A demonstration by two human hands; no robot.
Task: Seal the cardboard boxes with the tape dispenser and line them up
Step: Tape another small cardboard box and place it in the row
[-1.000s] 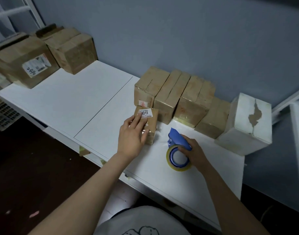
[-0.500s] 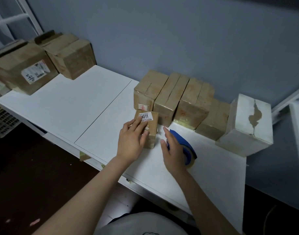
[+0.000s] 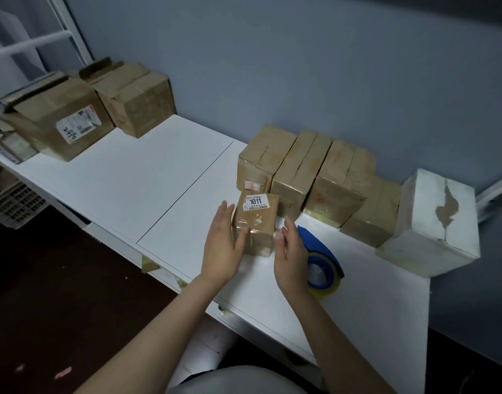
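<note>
Single view: head-worn wide-angle camera, above and behind hands, facing forward and down. Close range: left hand (image 3: 221, 251), right hand (image 3: 291, 257) mid-frame, forearms entering from bottom edge. Tabletop (image 3: 158, 180) spreads beyond and beside hands; wall (image 3: 301, 66) fills upper frame.

My left grip (image 3: 221, 248) and right grip (image 3: 291, 257) hang over a white surface (image 3: 147, 177), with a thin seam (image 3: 187, 190) crossing it just left of the left grip. Beyond both rises a blue-grey wall (image 3: 301, 66). Far left stands a white metal frame (image 3: 70, 38) and, lower, what may be a slatted crate (image 3: 13, 206). Down left of the left grip, the dark floor (image 3: 59, 294) carries pinkish scraps (image 3: 62, 372). Yellowish tape bits (image 3: 148, 264) cling to the surface's near edge.
</note>
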